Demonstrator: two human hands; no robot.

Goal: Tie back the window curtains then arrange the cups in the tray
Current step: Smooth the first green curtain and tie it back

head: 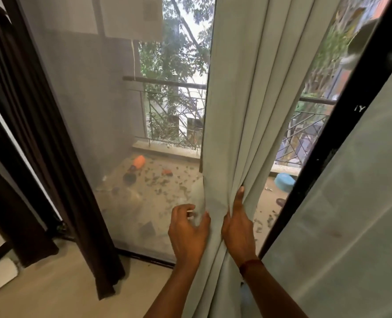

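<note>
Both hands are bunching the pale green curtain [247, 111] at the window's middle. My right hand [237, 228] clasps its folds to narrow them for tying; my left hand [188, 230] curls loosely at the edge, touching, not clamped.

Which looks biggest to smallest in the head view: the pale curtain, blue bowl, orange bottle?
1. Pale curtain, by far, though it hangs nearest the camera.
2. Blue bowl and orange bottle: similar apparent size; the bowl is partly hidden, so unranked.
</note>
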